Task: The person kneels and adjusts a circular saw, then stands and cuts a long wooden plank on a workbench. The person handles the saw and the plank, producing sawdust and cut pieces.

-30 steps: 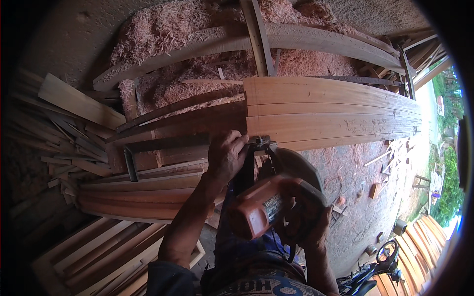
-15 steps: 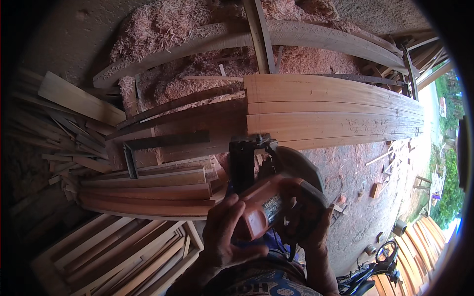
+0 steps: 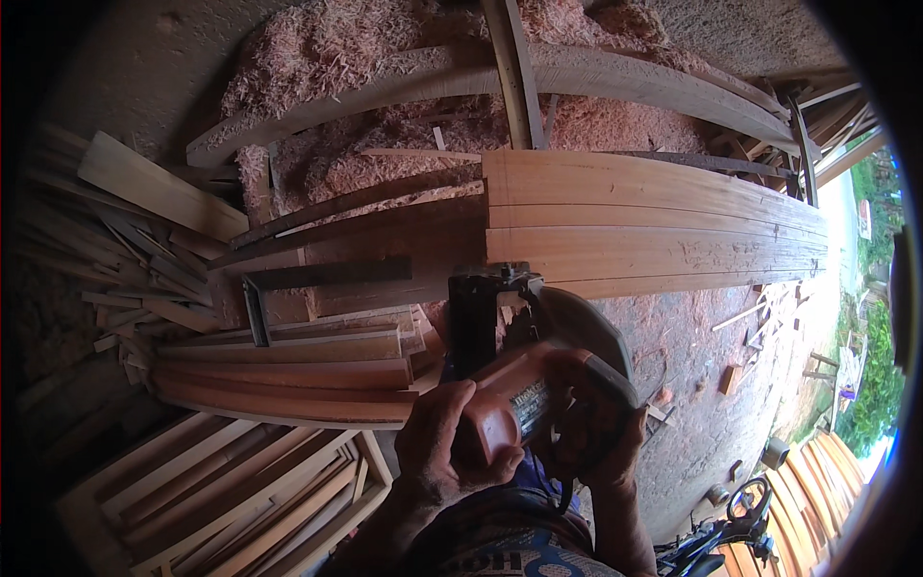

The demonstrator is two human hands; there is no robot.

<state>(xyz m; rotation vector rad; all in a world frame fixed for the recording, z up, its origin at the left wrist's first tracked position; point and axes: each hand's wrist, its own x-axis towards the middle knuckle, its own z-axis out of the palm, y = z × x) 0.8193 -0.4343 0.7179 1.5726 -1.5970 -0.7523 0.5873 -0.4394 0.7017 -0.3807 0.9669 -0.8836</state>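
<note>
A black L-shaped metal square is lying toward the dark wooden bench's left end. At the near edge, the left hand is clasping an orange-and-black circular saw, the right hand gripping it too. Tan wooden planks are already lying side by side toward the right end, showing no cut across that I can see.

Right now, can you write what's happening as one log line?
left hand: cupping orange power saw | right hand: holding same saw | boards: at saw's front, contact unclear

Patterned shirt, dark lettering; blue legwear
</note>
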